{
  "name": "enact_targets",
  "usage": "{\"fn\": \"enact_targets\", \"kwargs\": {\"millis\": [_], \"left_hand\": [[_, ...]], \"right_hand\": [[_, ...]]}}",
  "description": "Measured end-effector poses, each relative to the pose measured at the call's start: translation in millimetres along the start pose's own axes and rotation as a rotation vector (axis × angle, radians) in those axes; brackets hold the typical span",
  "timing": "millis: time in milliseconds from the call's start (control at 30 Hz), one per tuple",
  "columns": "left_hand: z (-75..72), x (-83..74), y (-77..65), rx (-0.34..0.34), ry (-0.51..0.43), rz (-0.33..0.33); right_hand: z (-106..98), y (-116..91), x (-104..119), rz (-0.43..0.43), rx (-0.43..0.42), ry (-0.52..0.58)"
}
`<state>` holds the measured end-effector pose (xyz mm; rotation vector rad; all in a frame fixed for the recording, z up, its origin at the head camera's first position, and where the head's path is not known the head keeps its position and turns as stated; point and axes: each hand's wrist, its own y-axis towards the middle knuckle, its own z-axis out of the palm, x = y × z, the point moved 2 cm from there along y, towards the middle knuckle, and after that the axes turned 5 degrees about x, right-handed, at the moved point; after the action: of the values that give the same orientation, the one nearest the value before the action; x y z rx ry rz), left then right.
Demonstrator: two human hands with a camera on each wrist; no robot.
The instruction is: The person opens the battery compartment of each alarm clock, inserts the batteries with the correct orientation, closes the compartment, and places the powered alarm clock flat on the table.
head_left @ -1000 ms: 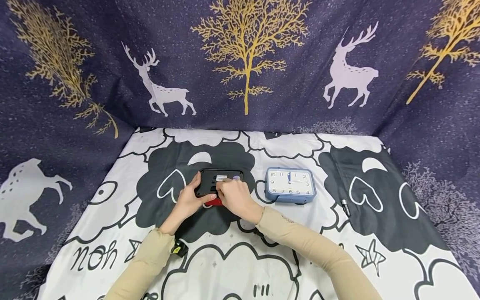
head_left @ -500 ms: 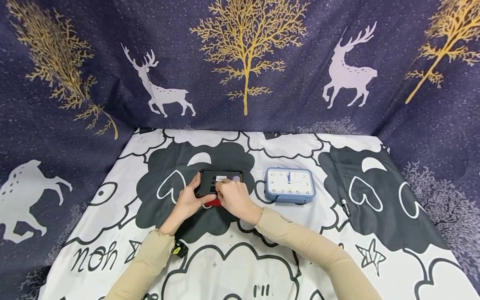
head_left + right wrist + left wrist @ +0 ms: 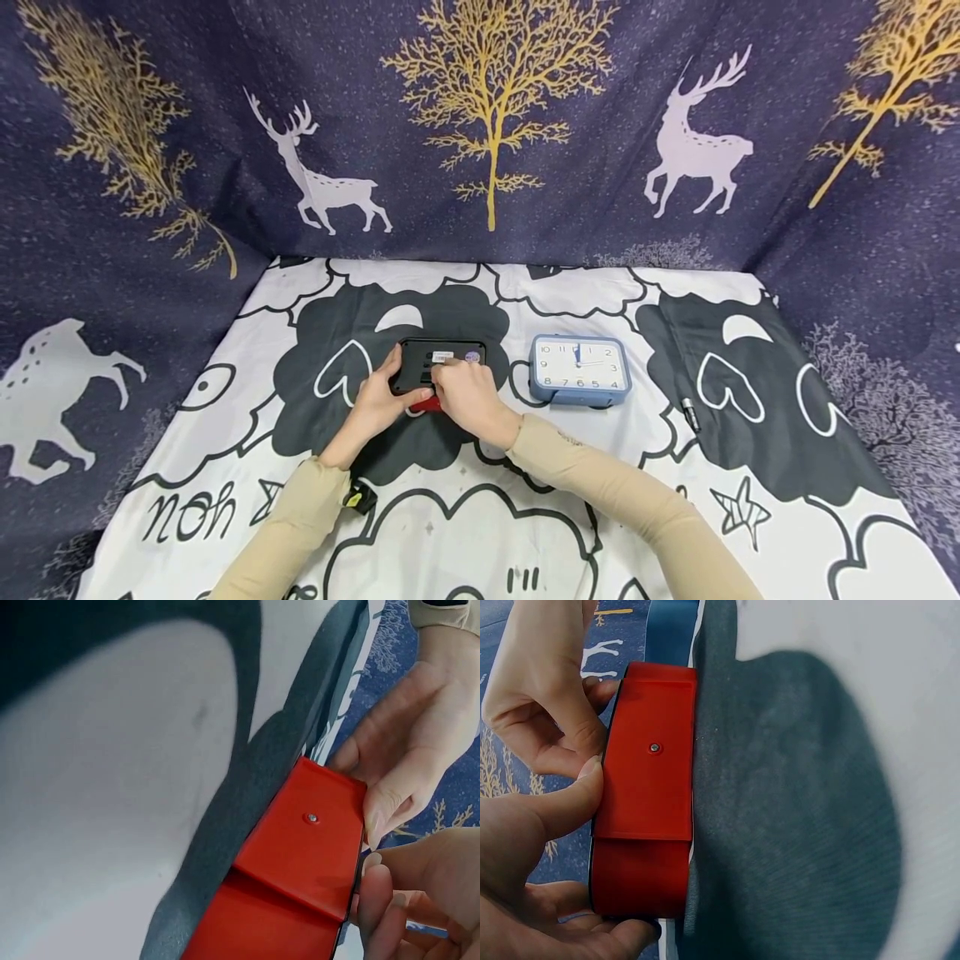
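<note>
A red clock (image 3: pixel 412 367) lies with its black back upward, showing a barcode label and a round purple sticker. Its red side, with one screw, faces the left wrist camera. My left hand (image 3: pixel 375 404) grips the clock's left end, thumb on the near edge and fingers round the far side. Over the middle of the back, my right hand (image 3: pixel 472 396) has curled fingers, thumb and fingertips pinching at a small part there; the hand hides which part. The clock's face is out of sight. To the right stands a blue clock (image 3: pixel 577 367) with a white dial.
A small black cylinder with a silver end (image 3: pixel 691 415), like a battery, lies right of the blue clock. A black and yellow item (image 3: pixel 360 497) is beside the left sleeve. The patterned cloth (image 3: pixel 450 558) covers the table; a dark curtain (image 3: pixel 570 225) hangs behind.
Both hands and the red clock stay in nearly the same place. The right hand shifts barely, if at all, over the clock's back.
</note>
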<state>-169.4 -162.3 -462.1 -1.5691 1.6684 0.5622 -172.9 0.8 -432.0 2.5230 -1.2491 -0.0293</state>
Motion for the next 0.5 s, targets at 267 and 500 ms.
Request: {"fn": "enact_targets", "kwargs": {"millis": [267, 500], "left_hand": [[-0.8, -1.7, 0.0, -0.003, 0.002, 0.011], [0.5, -1.2, -1.9, 0.006, 0.003, 0.006]], "right_hand": [[0.9, 2.0, -5.8, 0.045, 0.001, 0.057], [2.3, 8.9, -17.9, 0.125, 0.115, 0.316]]}}
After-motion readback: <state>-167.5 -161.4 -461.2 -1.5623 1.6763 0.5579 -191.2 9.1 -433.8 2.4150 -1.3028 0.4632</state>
